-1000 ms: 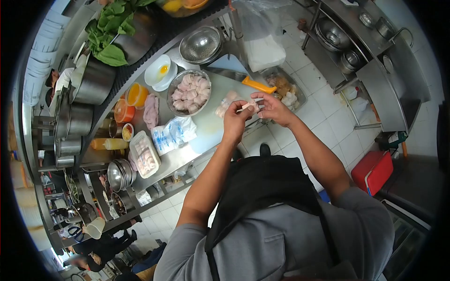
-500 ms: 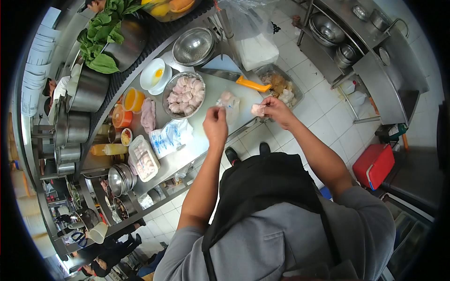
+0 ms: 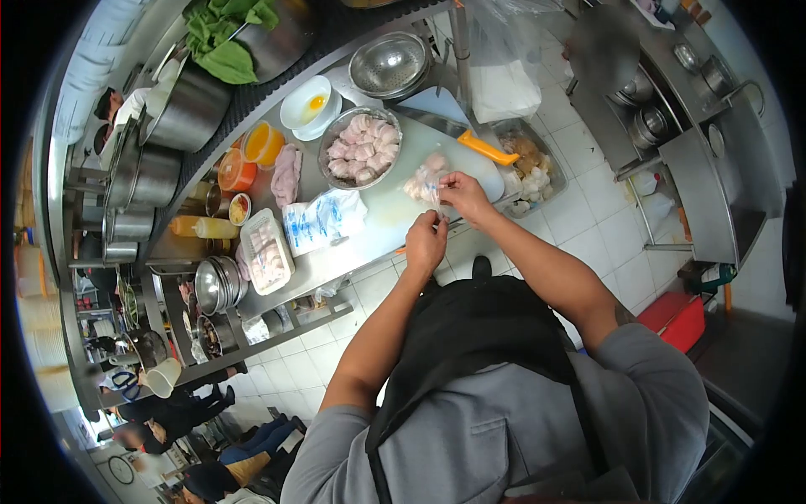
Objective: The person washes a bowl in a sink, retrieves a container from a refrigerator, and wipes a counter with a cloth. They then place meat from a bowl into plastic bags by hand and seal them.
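Observation:
A small clear plastic bag (image 3: 419, 186) with pale raw meat pieces in it lies on the cutting board (image 3: 382, 220). My left hand (image 3: 426, 242) is closed, pinching the bag's near edge. From the right, my right hand (image 3: 467, 198) closes its fingers on the bag's upper side; the fingertips partly cover it. Beyond the bag stands a metal bowl (image 3: 329, 175) heaped with pale meat pieces. A knife with a yellow handle (image 3: 487, 148) rests to the right of the bowl. Left of the board lies a white and blue plastic packet (image 3: 323, 223).
A tray of meat pieces (image 3: 267, 252) sits at the counter's left, with tubs of orange sauce (image 3: 237, 171) behind. A white bowl with yolk (image 3: 311, 102) and a colander (image 3: 388, 65) stand at the back. A clear bin (image 3: 531, 176) is at the right. Other people are at lower left.
My right hand has moved left to the bag; the meat piece it held apart from the bag no longer shows in its fingers. My left hand has come nearer and right. The view has shifted.

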Demonstrator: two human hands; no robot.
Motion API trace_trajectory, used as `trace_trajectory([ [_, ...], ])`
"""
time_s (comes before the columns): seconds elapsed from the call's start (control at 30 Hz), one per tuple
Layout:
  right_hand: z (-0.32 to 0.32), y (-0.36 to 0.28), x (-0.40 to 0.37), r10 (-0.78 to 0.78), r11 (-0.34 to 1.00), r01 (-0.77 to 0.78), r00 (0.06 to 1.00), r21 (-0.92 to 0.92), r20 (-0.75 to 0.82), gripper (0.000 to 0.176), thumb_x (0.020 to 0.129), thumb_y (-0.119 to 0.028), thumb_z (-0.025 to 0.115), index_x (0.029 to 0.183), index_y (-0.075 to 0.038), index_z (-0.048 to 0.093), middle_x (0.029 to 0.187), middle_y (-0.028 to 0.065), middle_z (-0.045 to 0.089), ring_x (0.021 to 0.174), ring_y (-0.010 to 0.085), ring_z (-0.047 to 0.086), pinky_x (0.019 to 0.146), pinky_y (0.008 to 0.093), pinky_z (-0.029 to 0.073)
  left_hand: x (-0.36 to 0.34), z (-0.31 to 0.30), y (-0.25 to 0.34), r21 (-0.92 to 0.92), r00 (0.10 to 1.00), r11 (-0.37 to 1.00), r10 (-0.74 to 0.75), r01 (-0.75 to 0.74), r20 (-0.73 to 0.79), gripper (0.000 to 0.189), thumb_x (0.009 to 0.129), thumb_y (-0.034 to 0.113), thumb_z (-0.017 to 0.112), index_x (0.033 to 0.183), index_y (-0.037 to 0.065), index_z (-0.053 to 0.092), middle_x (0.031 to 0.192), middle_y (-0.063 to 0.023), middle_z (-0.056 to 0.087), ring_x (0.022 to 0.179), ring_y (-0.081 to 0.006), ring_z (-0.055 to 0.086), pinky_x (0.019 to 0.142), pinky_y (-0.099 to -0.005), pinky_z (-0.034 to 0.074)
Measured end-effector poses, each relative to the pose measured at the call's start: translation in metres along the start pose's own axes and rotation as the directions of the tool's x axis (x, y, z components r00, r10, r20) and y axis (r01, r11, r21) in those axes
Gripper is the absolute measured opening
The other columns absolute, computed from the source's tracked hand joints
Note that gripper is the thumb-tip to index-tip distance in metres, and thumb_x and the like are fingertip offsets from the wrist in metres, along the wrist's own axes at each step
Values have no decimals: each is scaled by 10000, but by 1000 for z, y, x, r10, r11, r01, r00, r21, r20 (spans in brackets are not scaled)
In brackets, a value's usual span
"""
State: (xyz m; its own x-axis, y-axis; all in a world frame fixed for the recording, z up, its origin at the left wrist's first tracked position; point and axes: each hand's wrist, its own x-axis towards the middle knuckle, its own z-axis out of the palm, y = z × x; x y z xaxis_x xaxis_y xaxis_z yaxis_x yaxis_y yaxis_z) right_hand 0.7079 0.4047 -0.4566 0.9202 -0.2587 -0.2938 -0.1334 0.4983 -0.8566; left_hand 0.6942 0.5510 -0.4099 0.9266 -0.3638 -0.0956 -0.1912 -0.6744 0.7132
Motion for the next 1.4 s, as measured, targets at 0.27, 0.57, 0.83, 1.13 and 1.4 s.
trace_trajectory([
  [0.27, -8, 7, -10, -307, 601, 276, 946, -751, 102, 204, 795, -52, 688, 986, -6, 637, 937, 170, 661, 876, 302, 672, 761, 386, 525, -7, 1, -2, -18, 918, 929, 363, -371, -159, 110, 871, 92, 679, 916, -2, 644, 908, -174, 640, 795, -355, 635, 716, -428, 510],
  [0.57, -17, -7, -21, -250, 522, 453, 891, -722, 379, 170, 774, -2, 649, 936, 4, 597, 982, 196, 607, 871, 436, 605, 772, 460, 510, -10, -4, -3, 63, 885, 892, 452, -448, -114, 102, 842, 77, 698, 907, 13, 651, 896, -149, 646, 835, -359, 632, 735, -445, 515],
  [0.83, -28, 17, -14, -456, 207, 695, 691, -689, 561, 232, 766, -10, 643, 993, -12, 592, 970, 186, 580, 911, 420, 594, 782, 470, 507, -18, 4, -10, 43, 868, 870, 492, -490, -68, 87, 858, 81, 683, 913, 20, 652, 902, -139, 651, 866, -347, 631, 769, -441, 513],
  [1.13, -25, 11, -15, -407, 111, 727, 656, -678, 636, 214, 780, -53, 616, 990, -16, 592, 1007, 175, 569, 963, 373, 584, 788, 427, 525, -23, 6, -16, 35, 878, 883, 470, -469, -90, 75, 871, 78, 668, 907, 24, 630, 876, -143, 632, 858, -354, 621, 758, -454, 500],
  [1.4, -21, 8, -3, -314, -35, 745, 625, -667, 715, 192, 753, -67, 605, 935, -9, 586, 950, 160, 574, 916, 352, 584, 808, 426, 519, -23, 6, -17, 40, 898, 899, 437, -435, -59, 93, 883, 81, 648, 929, 13, 605, 865, -157, 621, 865, -364, 615, 761, -461, 492],
])
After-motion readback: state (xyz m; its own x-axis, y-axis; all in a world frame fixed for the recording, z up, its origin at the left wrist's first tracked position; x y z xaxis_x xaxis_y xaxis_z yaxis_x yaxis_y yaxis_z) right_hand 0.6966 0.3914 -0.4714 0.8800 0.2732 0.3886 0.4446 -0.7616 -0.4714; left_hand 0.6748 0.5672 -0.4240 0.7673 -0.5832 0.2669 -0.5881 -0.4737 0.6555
